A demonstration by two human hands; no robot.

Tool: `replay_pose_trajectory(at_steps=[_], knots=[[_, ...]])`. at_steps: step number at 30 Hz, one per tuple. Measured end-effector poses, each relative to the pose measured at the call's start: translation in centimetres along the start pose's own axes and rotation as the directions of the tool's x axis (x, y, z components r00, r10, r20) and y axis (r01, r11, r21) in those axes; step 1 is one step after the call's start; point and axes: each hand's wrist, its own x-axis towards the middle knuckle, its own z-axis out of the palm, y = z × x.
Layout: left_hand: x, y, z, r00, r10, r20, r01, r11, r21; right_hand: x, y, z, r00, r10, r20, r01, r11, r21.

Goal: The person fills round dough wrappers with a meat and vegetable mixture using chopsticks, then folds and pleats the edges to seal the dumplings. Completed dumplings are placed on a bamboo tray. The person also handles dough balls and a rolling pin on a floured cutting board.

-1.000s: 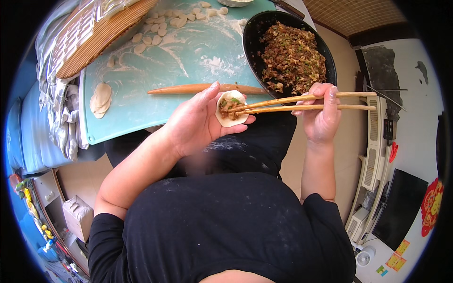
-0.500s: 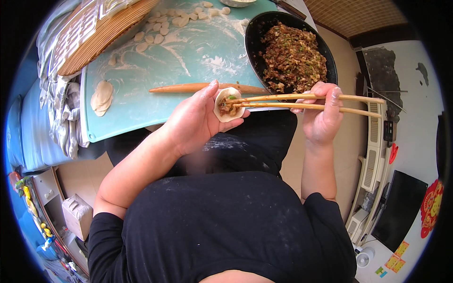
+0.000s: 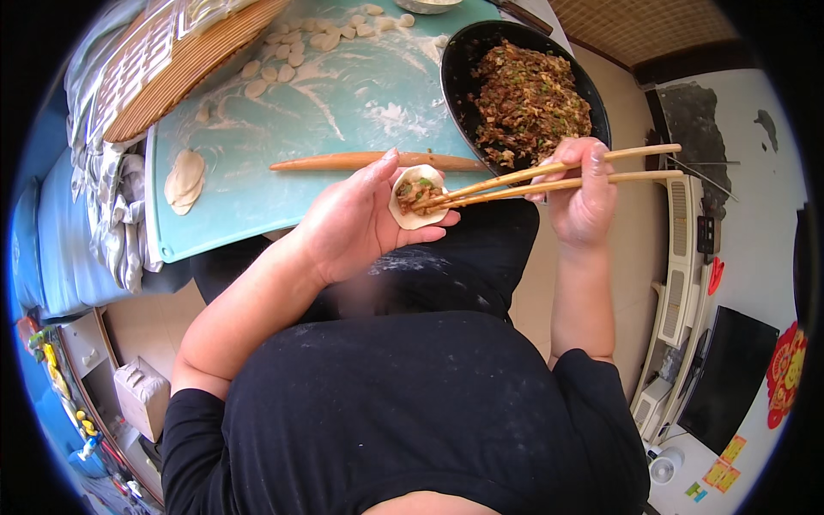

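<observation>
While a round dough wrapper [image 3: 419, 221] is cradled on the curved fingers of the left hand [image 3: 360, 216] near the centre of the frame, a pair of chopsticks [image 3: 506, 181] is gripped by the fingers of the right hand [image 3: 585, 202], right of centre. The minced filling [image 3: 415, 190] on the wrapper is touched by the chopstick tips. If those tips are pressed too hard, the thin dough could be pierced; if the filling is spread outward, the bare rim could be smeared. Should the left palm be tilted, the wrapper could be dropped onto the black clothing [image 3: 421, 263] below or the wooden rolling pin [image 3: 343, 160] above. The black pan [image 3: 460, 107] at upper right could be nudged by a careless right hand; whether it is touched cannot be told. At left, the stacked wrappers [image 3: 183, 183] could be stuck together if too thinly floured.
</observation>
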Motion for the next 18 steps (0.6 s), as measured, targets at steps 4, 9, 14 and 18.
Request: replay_pose_trajectory(at_steps=[4, 9, 14, 18], knots=[[0.0, 0.0, -0.2, 1.0, -0.003, -0.012, 0.003, 1.0, -0.02, -0.1, 0.1, 0.2, 1.0, -0.014, 0.0, 0.014, 0.999, 0.029], [0.0, -0.1, -0.3, 1.0, 0.009, 0.026, -0.008, 0.999, -0.05, -0.3, 0.8, 0.7, 0.998, 0.043, -0.054, -0.044, 0.999, -0.014], [-0.1, -0.1, -0.7, 0.998, 0.048, -0.051, -0.052, 0.996, -0.069, -0.5, -0.3, -1.7, 0.923, 0.023, -0.384, 0.051, 0.982, 0.182], [0.0, -0.2, -2.1, 0.986, 0.054, -0.157, -0.062, 0.997, -0.043, -1.9, -0.4, -5.0, 0.776, -0.189, -0.602, 0.004, 0.955, -0.295]])
